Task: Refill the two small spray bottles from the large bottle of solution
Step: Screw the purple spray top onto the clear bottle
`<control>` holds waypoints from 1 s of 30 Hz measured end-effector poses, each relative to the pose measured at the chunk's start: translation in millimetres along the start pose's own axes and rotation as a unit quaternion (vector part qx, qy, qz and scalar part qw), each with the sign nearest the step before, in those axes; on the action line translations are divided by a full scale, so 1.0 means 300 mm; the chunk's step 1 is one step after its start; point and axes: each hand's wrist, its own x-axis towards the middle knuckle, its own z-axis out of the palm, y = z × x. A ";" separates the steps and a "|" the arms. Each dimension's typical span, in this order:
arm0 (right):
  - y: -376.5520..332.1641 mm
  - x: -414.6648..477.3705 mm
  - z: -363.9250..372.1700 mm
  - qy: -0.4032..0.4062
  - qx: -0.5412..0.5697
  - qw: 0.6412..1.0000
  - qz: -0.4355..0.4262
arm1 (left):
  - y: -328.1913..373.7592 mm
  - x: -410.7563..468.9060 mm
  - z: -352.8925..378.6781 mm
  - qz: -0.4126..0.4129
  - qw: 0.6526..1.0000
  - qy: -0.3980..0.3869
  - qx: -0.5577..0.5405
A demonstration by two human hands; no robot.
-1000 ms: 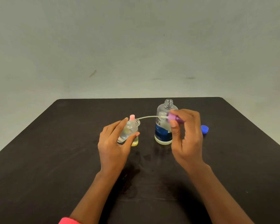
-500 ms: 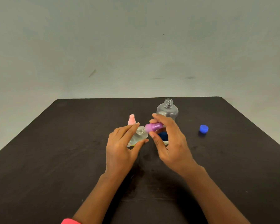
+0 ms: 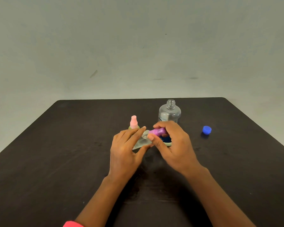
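Observation:
My left hand (image 3: 126, 149) grips a small clear spray bottle (image 3: 142, 141), tilted with its neck to the right above the black table (image 3: 56, 161). My right hand (image 3: 172, 148) pinches the purple spray head (image 3: 156, 131) at that bottle's neck. Behind my left fingers stands a second small bottle with a pink spray top (image 3: 133, 122), its yellow-green body mostly hidden. The large clear bottle (image 3: 169, 112) with a blue and white label stands uncapped behind my right hand, its lower half hidden.
A blue cap (image 3: 206, 129) lies on the table to the right of the large bottle. A grey wall rises beyond the table's far edge. A pink cuff (image 3: 72, 224) shows on my left arm at the bottom.
My right hand brought the purple spray head leftwards, its tube sliding into the small clear bottle until the head met the neck. Both hands have drifted slightly nearer.

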 end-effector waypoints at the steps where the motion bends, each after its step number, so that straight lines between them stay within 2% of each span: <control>1: -0.002 -0.001 -0.001 -0.005 0.016 1.000 0.010 | 0.001 0.001 -0.001 -0.003 1.000 0.001 -0.001; 4: -0.009 0.000 -0.008 -0.020 0.067 0.998 -0.004 | -0.001 0.006 -0.006 -0.021 1.000 0.005 0.000; 7: -0.011 0.002 -0.004 -0.023 0.056 0.997 -0.041 | -0.009 0.009 -0.007 -0.030 0.999 0.012 0.006; 12: -0.002 0.003 -0.005 -0.017 0.046 0.998 0.031 | -0.026 0.003 -0.004 0.002 1.000 0.011 0.019; 15: 0.008 0.001 -0.005 -0.011 0.025 0.999 0.027 | -0.019 0.001 -0.001 -0.005 1.000 0.004 0.007; 19: -0.005 -0.002 -0.003 -0.034 0.065 0.997 -0.008 | -0.012 0.009 -0.008 -0.021 1.000 0.016 -0.003; 21: -0.010 -0.004 0.002 -0.028 0.045 0.998 -0.024 | -0.016 0.010 -0.011 -0.021 0.999 0.024 -0.005; 26: -0.008 0.002 -0.011 0.014 -0.040 0.999 0.028 | -0.017 0.001 -0.001 0.012 1.000 0.001 0.016; 30: -0.014 0.007 -0.016 -0.016 0.029 0.999 -0.006 | -0.016 0.006 -0.005 -0.005 1.000 0.008 0.005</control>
